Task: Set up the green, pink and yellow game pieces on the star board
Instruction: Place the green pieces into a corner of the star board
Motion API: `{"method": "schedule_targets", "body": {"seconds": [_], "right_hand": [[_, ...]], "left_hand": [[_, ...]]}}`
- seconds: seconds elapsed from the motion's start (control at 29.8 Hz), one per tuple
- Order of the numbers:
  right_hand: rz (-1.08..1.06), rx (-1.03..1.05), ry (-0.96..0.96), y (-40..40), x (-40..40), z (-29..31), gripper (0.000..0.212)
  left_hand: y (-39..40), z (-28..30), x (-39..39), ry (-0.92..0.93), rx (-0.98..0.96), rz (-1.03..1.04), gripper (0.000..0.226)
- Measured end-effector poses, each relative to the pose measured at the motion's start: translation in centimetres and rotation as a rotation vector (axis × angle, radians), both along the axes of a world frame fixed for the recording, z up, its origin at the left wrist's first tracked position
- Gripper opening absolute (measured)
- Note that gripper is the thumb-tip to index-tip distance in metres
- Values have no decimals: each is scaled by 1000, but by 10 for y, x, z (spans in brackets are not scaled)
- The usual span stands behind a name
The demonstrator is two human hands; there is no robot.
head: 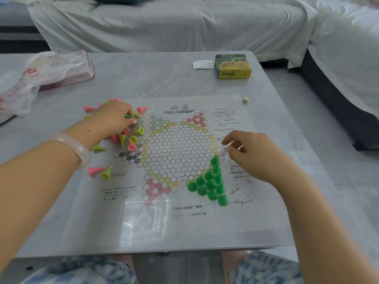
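Note:
The star board [174, 152] is a printed sheet lying flat on the table. Several green cone pieces [212, 184] stand in its near right point. Pink and yellow pieces [131, 140] lie scattered in a pile at the board's left edge. My left hand [111, 119] is over that pile and pinches a green piece [128, 116] between its fingertips. My right hand [252, 152] hovers at the board's right side, fingers loosely curled, with nothing visible in it.
A yellow-green game box [232, 66] and a paper slip [202, 64] sit at the table's far right. A small die [245, 100] lies near them. A plastic bag over a pink box [61, 70] is at far left. A covered sofa [184, 23] runs behind.

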State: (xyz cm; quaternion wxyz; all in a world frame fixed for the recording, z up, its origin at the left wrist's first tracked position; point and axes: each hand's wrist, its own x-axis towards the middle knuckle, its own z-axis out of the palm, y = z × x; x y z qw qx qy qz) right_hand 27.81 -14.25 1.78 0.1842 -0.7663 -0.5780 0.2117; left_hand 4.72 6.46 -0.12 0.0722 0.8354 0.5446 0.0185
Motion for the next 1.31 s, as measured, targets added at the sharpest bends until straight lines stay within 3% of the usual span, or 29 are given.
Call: {"method": "schedule_targets", "body": {"seconds": [0.17, 0.27, 0.44, 0.57, 0.84, 1.01, 1.11, 1.18, 1.31], "right_hand": [[-3, 3, 5, -1, -1, 0, 23], [-4, 68, 3, 0, -3, 3, 23], [112, 265, 98, 0, -19, 14, 21], [171, 351, 218, 0, -35, 17, 18], [270, 366, 293, 1, -57, 10, 13], [230, 372, 389, 1, -58, 11, 11], [167, 397, 323, 3, -53, 10, 14], [115, 412, 189, 3, -46, 10, 15], [78, 323, -23, 3, -34, 6, 12]], "left_hand": [[-8, 2, -3, -75, 38, -29, 20], [-33, 19, 6, -381, 25, 38, 18], [-109, 29, 20, -934, -442, 132, 18], [-150, 21, 23, -1156, -793, 157, 17], [-160, 21, 25, -1176, -825, 77, 16], [-160, 23, 25, -1236, -842, 76, 22], [-158, 24, 23, -1257, -853, 132, 28], [-156, 23, 21, -1152, -762, 134, 32], [-156, 16, 17, -737, -290, -2, 18]]}}
